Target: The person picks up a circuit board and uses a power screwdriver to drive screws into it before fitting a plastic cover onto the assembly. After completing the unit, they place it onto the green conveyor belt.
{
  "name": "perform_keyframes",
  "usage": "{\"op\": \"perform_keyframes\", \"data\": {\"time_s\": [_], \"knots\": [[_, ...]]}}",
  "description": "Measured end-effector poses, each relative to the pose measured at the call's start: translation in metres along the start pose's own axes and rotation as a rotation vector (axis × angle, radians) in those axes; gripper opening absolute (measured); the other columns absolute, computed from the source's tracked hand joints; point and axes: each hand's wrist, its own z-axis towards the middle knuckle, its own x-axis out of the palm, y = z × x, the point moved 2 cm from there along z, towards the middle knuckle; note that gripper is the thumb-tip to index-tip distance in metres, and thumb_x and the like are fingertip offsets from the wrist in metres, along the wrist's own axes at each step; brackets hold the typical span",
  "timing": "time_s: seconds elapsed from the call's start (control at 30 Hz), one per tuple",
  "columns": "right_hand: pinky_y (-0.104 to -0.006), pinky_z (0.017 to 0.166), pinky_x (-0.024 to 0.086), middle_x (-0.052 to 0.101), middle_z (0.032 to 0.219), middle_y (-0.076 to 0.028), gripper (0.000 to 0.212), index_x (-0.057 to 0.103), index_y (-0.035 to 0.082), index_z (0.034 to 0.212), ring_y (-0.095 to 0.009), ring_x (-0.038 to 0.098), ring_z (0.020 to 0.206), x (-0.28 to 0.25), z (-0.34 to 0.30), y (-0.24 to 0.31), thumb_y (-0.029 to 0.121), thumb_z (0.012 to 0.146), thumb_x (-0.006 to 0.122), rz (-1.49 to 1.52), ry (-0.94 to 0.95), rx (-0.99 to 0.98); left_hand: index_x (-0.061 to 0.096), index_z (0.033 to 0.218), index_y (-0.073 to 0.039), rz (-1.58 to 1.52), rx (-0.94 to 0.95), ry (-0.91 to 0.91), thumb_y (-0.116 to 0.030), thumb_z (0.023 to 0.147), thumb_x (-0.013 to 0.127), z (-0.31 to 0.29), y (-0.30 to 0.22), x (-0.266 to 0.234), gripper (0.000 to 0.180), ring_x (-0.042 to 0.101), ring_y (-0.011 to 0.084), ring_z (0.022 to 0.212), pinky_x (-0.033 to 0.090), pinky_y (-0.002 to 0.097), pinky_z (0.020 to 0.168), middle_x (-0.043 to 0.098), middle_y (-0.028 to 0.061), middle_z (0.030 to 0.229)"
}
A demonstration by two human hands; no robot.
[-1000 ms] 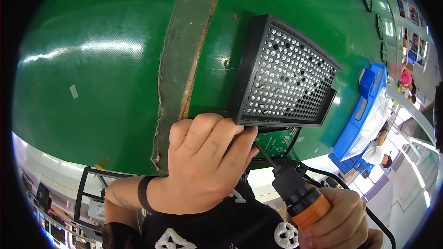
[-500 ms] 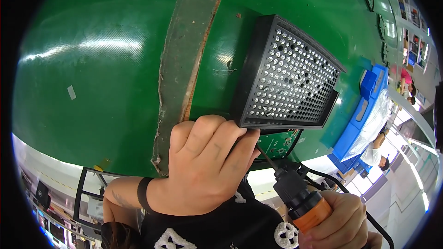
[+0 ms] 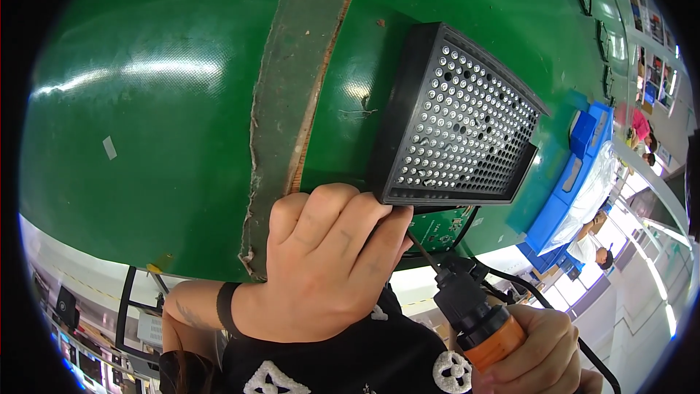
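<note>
My right hand is closed around an orange and black power screwdriver at the lower right. Its long thin bit slants up and left to the fingertips of my left hand. That hand shows its back, with the fingers bent and pressed together at the table's near edge; whatever they grip is hidden. Just right of them, a green circuit board is partly covered. Beyond the fingers a black tray sits on the table, tilted in view, with many silver screw-like heads in its rows of holes. Some holes at its right side are dark.
A worn strip with a frayed edge crosses the green table. To the right lies a blue bin with clear plastic in it. A black cable runs by the screwdriver. Other people are far off at the right.
The view has shifted very slightly. Both hands, the screwdriver and the tray stay in nearly the same places.
</note>
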Motion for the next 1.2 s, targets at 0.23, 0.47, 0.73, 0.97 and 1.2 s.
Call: {"op": "perform_keyframes", "data": {"time_s": [0.23,0.47,0.73,0.97,1.2], "knots": [[-0.0207,0.033,0.041,0.052,0.057,-0.001,0.028,0.047,0.002,0.105,-0.008,0.048,0.039,0.001,0.001,0.002,0.012,0.080,0.057,-0.023,-0.020,0.057,0.064,0.091,-0.008,-0.006,-0.002,-0.002,-0.017,0.058,0.072,-0.001,0.000,0.000,0.035,0.049,0.0220,0.077,0.031,0.0346,0.068,0.055,0.0006,0.088],[-0.0210,0.032,0.041,0.051,0.056,-0.001,0.025,0.047,0.002,0.103,-0.008,0.047,0.038,0.002,0.000,-0.005,0.012,0.081,0.054,-0.040,-0.032,-0.001,0.064,0.092,-0.008,-0.003,-0.002,0.013,-0.017,0.059,0.072,0.000,0.000,0.000,0.035,0.049,0.0219,0.077,0.032,0.0345,0.067,0.055,0.0006,0.089],[-0.0229,0.035,0.045,0.051,0.059,0.000,0.032,0.047,0.004,0.105,-0.008,0.048,0.041,0.013,0.001,0.001,0.006,0.076,0.060,-0.155,0.046,0.126,0.064,0.091,-0.006,-0.039,0.003,-0.007,-0.015,0.057,0.072,0.001,-0.001,-0.002,0.036,0.050,0.0231,0.078,0.032,0.0354,0.067,0.054,0.0023,0.089],[-0.0268,0.040,0.045,0.049,0.064,0.000,0.038,0.046,0.005,0.114,-0.009,0.047,0.044,0.009,0.002,0.005,0.009,0.078,0.060,-0.222,0.031,0.295,0.061,0.094,-0.005,-0.045,0.001,-0.022,-0.010,0.058,0.073,0.000,-0.002,-0.002,0.039,0.051,0.0243,0.077,0.035,0.0360,0.067,0.054,0.0040,0.085],[-0.0248,0.039,0.042,0.047,0.063,0.000,0.045,0.044,0.007,0.118,-0.009,0.046,0.044,-0.020,0.025,0.058,0.005,0.077,0.060,-0.081,-0.166,-0.032,0.055,0.086,-0.005,-0.362,0.009,0.365,-0.005,0.068,0.069,0.027,-0.016,-0.043,0.022,0.054,0.0203,0.061,0.041,0.0310,0.055,0.055,0.0069,0.070]]}}
